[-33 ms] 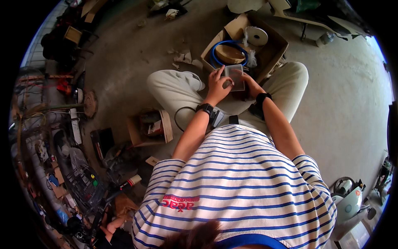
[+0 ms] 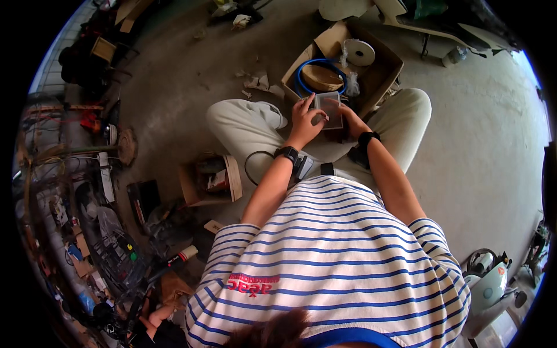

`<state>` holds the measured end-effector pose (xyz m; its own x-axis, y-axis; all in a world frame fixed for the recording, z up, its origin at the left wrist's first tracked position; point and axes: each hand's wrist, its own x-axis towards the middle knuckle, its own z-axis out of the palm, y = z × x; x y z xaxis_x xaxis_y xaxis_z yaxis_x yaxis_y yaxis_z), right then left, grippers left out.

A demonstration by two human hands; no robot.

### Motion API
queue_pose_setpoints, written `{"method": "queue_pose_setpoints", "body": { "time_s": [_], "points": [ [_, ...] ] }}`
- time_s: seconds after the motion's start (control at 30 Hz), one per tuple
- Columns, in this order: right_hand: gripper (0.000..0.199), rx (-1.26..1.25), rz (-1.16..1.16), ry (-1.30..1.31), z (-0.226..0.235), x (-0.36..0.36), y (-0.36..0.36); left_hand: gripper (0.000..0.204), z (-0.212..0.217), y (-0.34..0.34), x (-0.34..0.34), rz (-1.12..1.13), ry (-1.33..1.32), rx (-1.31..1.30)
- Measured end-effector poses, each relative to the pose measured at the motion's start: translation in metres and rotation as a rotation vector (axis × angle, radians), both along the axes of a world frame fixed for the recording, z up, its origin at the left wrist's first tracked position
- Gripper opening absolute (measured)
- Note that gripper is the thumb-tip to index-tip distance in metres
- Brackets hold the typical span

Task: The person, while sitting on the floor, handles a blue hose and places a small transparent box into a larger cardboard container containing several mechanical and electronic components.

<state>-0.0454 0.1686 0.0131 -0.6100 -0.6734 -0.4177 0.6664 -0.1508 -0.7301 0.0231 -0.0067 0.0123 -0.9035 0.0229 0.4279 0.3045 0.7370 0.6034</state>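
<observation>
A small clear plastic box (image 2: pixel 331 103) with a pale rim is held between my two hands, above my lap. My left hand (image 2: pixel 304 123) grips its left side, one finger stretched along the edge and the thumb bent toward the near part. My right hand (image 2: pixel 353 122) is wrapped round the right side, its fingers partly hidden behind the box. What the box contains is too small to make out. Just beyond it is an open cardboard box (image 2: pixel 385 81) with a blue coiled hose (image 2: pixel 299 75), a round tan piece (image 2: pixel 321 77) and a white spool (image 2: pixel 360 53) inside.
My bent knees flank the hands. To the left stands a smaller cardboard box (image 2: pixel 233 177) with mixed items. Tools and parts crowd the far left, near a round brown disc (image 2: pixel 127 147). Torn scraps (image 2: pixel 261 81) lie on the floor; a white scooter (image 2: pixel 488 287) is at lower right.
</observation>
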Motion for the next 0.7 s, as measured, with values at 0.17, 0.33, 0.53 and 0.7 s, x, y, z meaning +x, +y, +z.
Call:
{"method": "queue_pose_setpoints", "body": {
  "time_s": [0.17, 0.33, 0.53, 0.7],
  "points": [
    [0.055, -0.049, -0.035, -0.051, 0.016, 0.006, 0.001, 0.013, 0.007, -0.003, 0.0, 0.106, 0.005, 0.247],
    [0.055, -0.073, -0.067, -0.012, 0.026, 0.007, 0.0, 0.013, 0.001, -0.019, 0.0, 0.43, 0.008, 0.328],
    [0.052, -0.035, -0.071, 0.01, 0.026, 0.007, 0.001, 0.015, 0.0, -0.014, 0.001, 0.334, -0.023, 0.27],
    [0.048, 0.003, 0.051, 0.079, 0.003, 0.003, 0.003, 0.017, 0.001, -0.011, -0.001, 0.258, -0.057, 0.256]
  ]
}}
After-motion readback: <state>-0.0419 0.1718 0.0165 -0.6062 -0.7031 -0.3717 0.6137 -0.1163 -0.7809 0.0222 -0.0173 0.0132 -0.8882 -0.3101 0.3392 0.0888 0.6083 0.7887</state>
